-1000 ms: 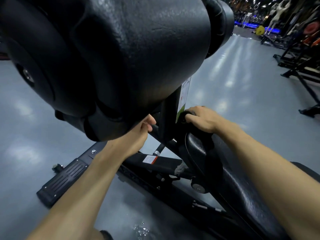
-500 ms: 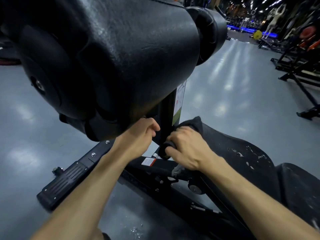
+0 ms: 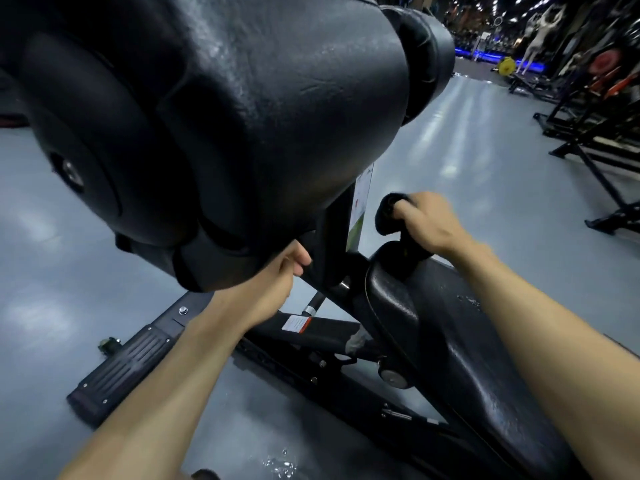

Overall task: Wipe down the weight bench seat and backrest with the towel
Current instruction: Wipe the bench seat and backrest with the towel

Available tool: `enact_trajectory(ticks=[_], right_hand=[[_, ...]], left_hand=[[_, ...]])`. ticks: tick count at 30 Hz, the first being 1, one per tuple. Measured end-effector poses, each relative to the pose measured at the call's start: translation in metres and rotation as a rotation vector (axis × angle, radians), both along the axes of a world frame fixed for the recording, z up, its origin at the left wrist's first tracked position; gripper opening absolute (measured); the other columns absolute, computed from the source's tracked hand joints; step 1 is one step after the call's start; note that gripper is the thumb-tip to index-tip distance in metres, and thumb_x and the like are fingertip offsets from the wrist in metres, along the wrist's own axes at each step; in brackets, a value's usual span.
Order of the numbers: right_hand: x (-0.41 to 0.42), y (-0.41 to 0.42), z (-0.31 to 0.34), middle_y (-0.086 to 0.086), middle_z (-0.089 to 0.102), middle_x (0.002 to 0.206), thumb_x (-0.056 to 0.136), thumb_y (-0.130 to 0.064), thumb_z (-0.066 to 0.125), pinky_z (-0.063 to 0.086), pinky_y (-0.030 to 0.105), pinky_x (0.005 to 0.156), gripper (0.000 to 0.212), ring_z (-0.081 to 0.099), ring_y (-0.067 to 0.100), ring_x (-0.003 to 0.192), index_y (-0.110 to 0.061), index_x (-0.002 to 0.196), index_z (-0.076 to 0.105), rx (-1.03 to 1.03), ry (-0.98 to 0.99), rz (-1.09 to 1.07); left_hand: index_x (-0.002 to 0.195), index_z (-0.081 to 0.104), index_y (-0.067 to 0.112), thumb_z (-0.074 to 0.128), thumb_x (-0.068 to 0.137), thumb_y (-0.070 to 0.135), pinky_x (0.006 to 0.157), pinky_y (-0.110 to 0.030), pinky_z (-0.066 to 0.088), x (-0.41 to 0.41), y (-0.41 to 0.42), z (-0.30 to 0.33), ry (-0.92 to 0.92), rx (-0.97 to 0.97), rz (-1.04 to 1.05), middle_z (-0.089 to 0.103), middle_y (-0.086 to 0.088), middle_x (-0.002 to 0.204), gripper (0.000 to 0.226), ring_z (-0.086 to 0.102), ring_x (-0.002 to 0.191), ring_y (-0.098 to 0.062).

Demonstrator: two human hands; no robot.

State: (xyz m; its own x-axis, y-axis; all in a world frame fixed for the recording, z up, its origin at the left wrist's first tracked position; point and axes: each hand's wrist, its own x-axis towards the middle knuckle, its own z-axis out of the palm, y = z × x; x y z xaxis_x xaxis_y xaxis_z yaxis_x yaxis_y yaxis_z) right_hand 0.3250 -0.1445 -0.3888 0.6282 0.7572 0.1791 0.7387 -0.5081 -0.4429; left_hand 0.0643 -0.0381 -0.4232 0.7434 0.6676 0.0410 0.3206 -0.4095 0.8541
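Towel (image 3: 389, 214), dark, bunched in my clenched right hand (image 3: 427, 221), now lifted off seat (image 3: 450, 327), frame centre-right; half second ago pressed low by post. Left hand (image 3: 273, 282) still grips under roller pad (image 3: 214, 116). Stroke reset; seat unfinished.

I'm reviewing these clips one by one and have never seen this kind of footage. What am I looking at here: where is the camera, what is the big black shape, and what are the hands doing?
The camera sits on the person's head, looking down past both bare forearms. The big black shape filling the top is a padded roller of a gym bench, very close to the lens. Below right lies the bench seat, black and speckled with droplets. The right hand is closed on a dark towel just above the seat's front end. The left hand reaches up under the roller beside the upright post; what it holds is hidden. Around them is grey gym floor.
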Motion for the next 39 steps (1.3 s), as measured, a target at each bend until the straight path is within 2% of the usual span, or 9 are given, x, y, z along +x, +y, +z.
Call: enact_trajectory(ticks=[4, 9, 14, 21, 25, 28, 33, 37, 39], right_hand=[[-0.015, 0.018, -0.025, 0.012, 0.054, 0.076, 0.080, -0.044, 0.039, 0.032, 0.034, 0.067, 0.032, 0.054, 0.033, 0.083, -0.018, 0.062, 0.042, -0.324, -0.079, 0.146], [-0.038, 0.013, -0.031, 0.012, 0.060, 0.073, 0.077, -0.049, 0.036, 0.041, 0.037, 0.066, 0.037, 0.059, 0.034, 0.079, -0.017, 0.066, 0.051, -0.273, -0.283, 0.216], [-0.076, 0.002, -0.044, 0.013, 0.065, 0.072, 0.078, -0.050, 0.031, 0.048, 0.041, 0.075, 0.046, 0.058, 0.034, 0.075, -0.014, 0.065, 0.056, -0.199, -0.488, 0.345], [-0.133, -0.042, -0.050, 0.002, 0.056, 0.064, 0.079, -0.045, 0.038, 0.045, 0.040, 0.089, 0.033, 0.049, 0.024, 0.070, -0.021, 0.059, 0.049, -0.130, -0.276, 0.517], [-0.143, -0.088, -0.031, -0.001, 0.045, 0.059, 0.074, -0.041, 0.043, 0.039, 0.042, 0.060, 0.026, 0.043, 0.012, 0.060, -0.021, 0.058, 0.043, 0.060, 0.165, 0.417], [-0.157, -0.147, -0.034, 0.015, 0.038, 0.063, 0.069, -0.033, 0.051, 0.035, 0.052, 0.060, 0.032, 0.037, 0.022, 0.061, -0.005, 0.064, 0.037, 0.247, 0.530, 0.164], [-0.155, -0.238, -0.029, 0.015, 0.064, 0.085, 0.071, -0.038, 0.057, 0.054, 0.038, 0.060, 0.039, 0.062, 0.031, 0.076, -0.007, 0.092, 0.065, 0.773, 1.035, -0.435], [-0.148, -0.282, -0.009, 0.008, 0.073, 0.078, 0.093, -0.030, 0.051, 0.057, 0.044, 0.072, 0.035, 0.069, 0.029, 0.077, -0.014, 0.076, 0.076, 1.150, 0.854, -0.540], [-0.154, -0.288, -0.009, -0.006, 0.069, 0.067, 0.093, -0.026, 0.051, 0.050, 0.036, 0.068, 0.038, 0.064, 0.018, 0.070, -0.021, 0.064, 0.074, 1.081, 0.564, -0.607]], left_hand=[[0.111, 0.067, 0.011, 0.031, 0.102, 0.002, 0.050, -0.007, 0.039, -0.002, 0.000, 0.002, 0.012, 0.026, 0.027, 0.068, -0.007, 0.108, 0.038, 0.054, 0.070, -0.012], [0.100, 0.068, 0.029, 0.038, 0.097, 0.008, 0.051, -0.018, 0.046, -0.004, 0.001, 0.000, 0.084, 0.093, 0.004, 0.069, 0.011, 0.098, 0.037, 0.067, 0.075, -0.017], [0.099, 0.069, 0.031, 0.043, 0.097, 0.013, 0.076, -0.033, 0.056, 0.000, -0.011, 0.007, 0.112, 0.182, -0.007, 0.070, 0.013, 0.094, 0.032, 0.066, 0.077, -0.010], [0.091, 0.066, 0.033, 0.044, 0.097, 0.011, 0.077, -0.036, 0.057, 0.004, -0.038, 0.004, 0.043, 0.261, 0.055, 0.069, 0.017, 0.084, 0.032, 0.066, 0.076, -0.002], [0.085, 0.064, 0.035, 0.041, 0.096, 0.008, 0.065, -0.028, 0.055, -0.006, -0.060, -0.003, 0.012, 0.182, 0.071, 0.071, 0.015, 0.085, 0.037, 0.067, 0.068, -0.001], [0.082, 0.064, 0.033, 0.040, 0.097, 0.006, 0.057, -0.025, 0.051, -0.012, -0.066, -0.001, -0.006, 0.145, 0.093, 0.072, 0.012, 0.087, 0.039, 0.069, 0.060, -0.007], [0.075, 0.064, 0.030, 0.041, 0.094, 0.004, 0.055, -0.036, 0.059, -0.005, -0.088, -0.001, -0.053, 0.129, 0.057, 0.072, 0.008, 0.081, 0.040, 0.069, 0.062, -0.010], [0.074, 0.064, 0.033, 0.044, 0.092, 0.006, 0.069, -0.044, 0.060, 0.011, -0.105, -0.002, -0.087, 0.161, -0.001, 0.071, 0.012, 0.076, 0.038, 0.070, 0.069, -0.014], [0.073, 0.064, 0.032, 0.045, 0.090, 0.007, 0.066, -0.040, 0.057, 0.022, -0.113, -0.003, -0.092, 0.175, -0.019, 0.070, 0.013, 0.073, 0.036, 0.068, 0.067, -0.012]])
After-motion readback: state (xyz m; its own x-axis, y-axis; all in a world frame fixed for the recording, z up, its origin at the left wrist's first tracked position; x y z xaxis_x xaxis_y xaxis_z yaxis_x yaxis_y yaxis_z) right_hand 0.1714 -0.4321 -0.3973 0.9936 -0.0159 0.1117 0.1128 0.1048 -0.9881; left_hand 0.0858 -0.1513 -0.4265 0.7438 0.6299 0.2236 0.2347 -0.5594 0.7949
